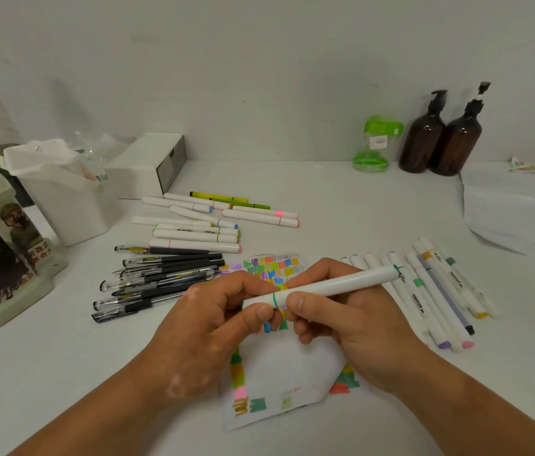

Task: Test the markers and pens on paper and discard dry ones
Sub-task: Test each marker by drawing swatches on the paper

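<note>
**While both hands grip the green-ringed marker: cap work over the test sheet**

As things stand, the left hand [213, 311] pinches the short cap end of the white marker [335, 284] between thumb and forefinger. The right hand [351, 311] wraps the barrel just past the green ring, thumb on top. The hands nearly meet at that ring. The marker is held off the counter [358, 199], above the paper [286, 366], with its long end angled up toward the right edge. No nib is visible, so I cannot tell whether the cap is coming off or going on.

Judgement on doing it well:
- Pull or press straight along the barrel, with no sideways wrench.
- Keep the right grip close to the joint.
- If uncapping, keep the cap in the left fingers so it cannot roll into the piles.
- Put the stroke on the bare white middle of the sheet. The far end and the left margin are crowded with swatches, and a faint line would be lost there.
- Make several firm strokes before calling the marker dry.

Outward:
- The paper lies near the front edge.
- The black pens [161, 281] are fanned just left of it.
- Behind them, toward the back-left, lie the capped markers [200, 232].
- A second row of markers [430, 291] lies just right of the right hand.
- I cannot tell which pile has been tested.
- The white bin [59, 199] stands near the left edge. It may be the discard spot, but that is a guess.
- Two brown pump bottles [440, 139] stand at the back edge, to the right.
</note>
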